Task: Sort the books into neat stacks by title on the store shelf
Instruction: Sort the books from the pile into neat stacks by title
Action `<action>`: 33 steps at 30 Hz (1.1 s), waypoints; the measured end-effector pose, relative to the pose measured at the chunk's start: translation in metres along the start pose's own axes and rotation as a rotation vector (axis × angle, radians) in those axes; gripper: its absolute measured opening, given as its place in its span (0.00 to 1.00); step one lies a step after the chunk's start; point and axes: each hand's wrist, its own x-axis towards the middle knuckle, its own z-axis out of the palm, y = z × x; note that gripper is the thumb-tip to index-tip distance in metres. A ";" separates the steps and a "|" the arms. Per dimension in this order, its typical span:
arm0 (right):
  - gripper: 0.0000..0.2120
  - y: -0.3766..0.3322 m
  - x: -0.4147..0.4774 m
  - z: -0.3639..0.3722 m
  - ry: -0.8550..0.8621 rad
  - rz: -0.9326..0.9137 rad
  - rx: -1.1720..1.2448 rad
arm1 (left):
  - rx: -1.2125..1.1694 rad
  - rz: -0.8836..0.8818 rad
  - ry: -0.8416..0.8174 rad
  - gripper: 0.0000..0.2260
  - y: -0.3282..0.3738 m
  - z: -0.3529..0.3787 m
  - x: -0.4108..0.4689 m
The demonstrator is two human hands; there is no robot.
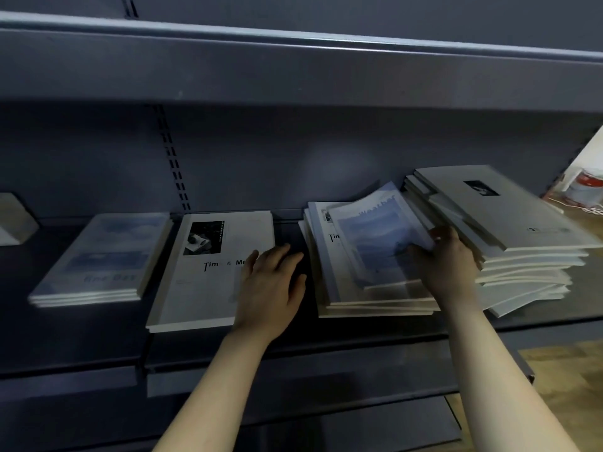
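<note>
On the shelf (81,331), right fingers (421,251) pinch the Weather book (375,236); left fingers (280,256) stretch straight nearby, empty.

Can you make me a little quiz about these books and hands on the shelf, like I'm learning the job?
1. True or false: the right hand grips the thin blue-covered "Weather" book.
2. Which pile on the dark grey metal shelf is tallest? A: the blue "One Day" pile on the left. B: the white book with the black photo. C: the messy pale grey pile on the far right.
3. Which hand holds nothing, its fingers straight?
Key: 1 true. 2 C. 3 the left hand.
</note>
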 end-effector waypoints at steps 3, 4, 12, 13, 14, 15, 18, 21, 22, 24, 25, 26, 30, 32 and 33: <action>0.22 0.000 0.001 -0.001 -0.010 0.015 0.023 | 0.014 0.002 -0.002 0.21 0.001 0.000 0.001; 0.21 0.001 0.002 0.000 -0.012 0.019 0.024 | 0.013 0.003 -0.003 0.21 0.001 0.000 0.001; 0.21 0.007 0.015 0.010 -0.130 0.054 0.019 | -0.016 0.015 -0.003 0.21 0.004 0.002 0.003; 0.21 0.008 0.015 0.010 -0.131 0.047 0.016 | -0.014 0.017 -0.004 0.21 0.004 0.002 0.003; 0.21 0.008 0.015 0.010 -0.130 0.037 0.011 | -0.012 0.018 -0.004 0.21 0.004 0.002 0.003; 0.21 0.008 0.015 0.010 -0.127 0.023 0.007 | -0.012 0.017 -0.006 0.21 0.004 0.002 0.003; 0.24 0.005 0.013 0.010 -0.113 0.005 0.031 | -0.016 0.016 -0.014 0.21 0.003 0.002 0.003; 0.22 0.006 0.012 0.013 -0.032 -0.049 0.022 | -0.017 0.013 -0.023 0.21 0.002 0.004 0.003; 0.20 0.007 0.013 0.014 0.006 -0.069 0.034 | -0.016 0.013 -0.023 0.21 0.003 0.004 0.002; 0.16 0.006 0.013 0.015 0.081 -0.115 0.065 | -0.016 0.023 -0.011 0.20 0.004 0.004 0.003; 0.15 0.006 0.013 0.013 0.112 -0.139 0.081 | -0.017 0.028 -0.004 0.20 0.006 0.004 0.003; 0.15 0.005 0.014 0.012 0.127 -0.155 0.096 | -0.019 0.032 0.002 0.19 0.006 0.003 0.004; 0.11 0.002 0.021 0.007 0.004 -0.087 0.276 | -0.026 0.039 0.023 0.19 0.005 0.003 0.007; 0.09 -0.001 0.020 0.006 -0.071 -0.052 0.562 | -0.042 0.018 0.007 0.20 0.003 0.001 0.008; 0.12 -0.003 0.018 0.007 -0.096 -0.052 0.686 | -0.061 0.002 0.003 0.21 0.002 0.000 0.008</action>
